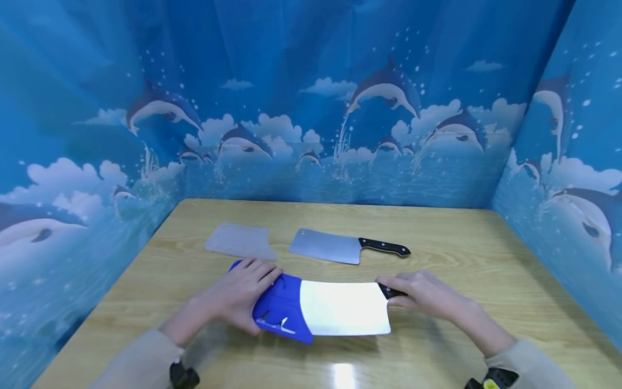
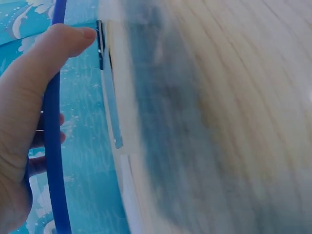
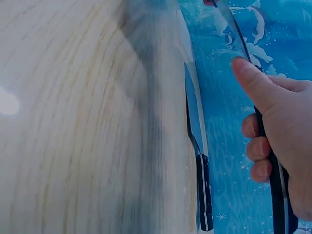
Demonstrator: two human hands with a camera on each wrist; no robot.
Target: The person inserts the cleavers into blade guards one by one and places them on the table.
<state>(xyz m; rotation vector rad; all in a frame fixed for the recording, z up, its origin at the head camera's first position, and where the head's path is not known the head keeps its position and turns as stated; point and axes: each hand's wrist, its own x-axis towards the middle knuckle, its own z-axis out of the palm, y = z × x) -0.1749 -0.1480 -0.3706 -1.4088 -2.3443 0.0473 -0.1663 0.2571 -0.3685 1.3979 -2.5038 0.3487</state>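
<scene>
While the left hand [image 1: 243,294] grips the blue sheath [image 1: 279,308], the right hand [image 1: 420,292] hides the cleaver [image 1: 345,308] handle it clasps.

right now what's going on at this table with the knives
A person is working a cleaver and a blue sheath at the near edge of a wooden table. The left hand grips the sheath, and the right hand grips the cleaver's black handle. The tip end of the blade sits inside the sheath; most of the blade is bare. Farther back lie a second cleaver with a black handle and, left of it, a grey sheath, apart from each other.
</scene>
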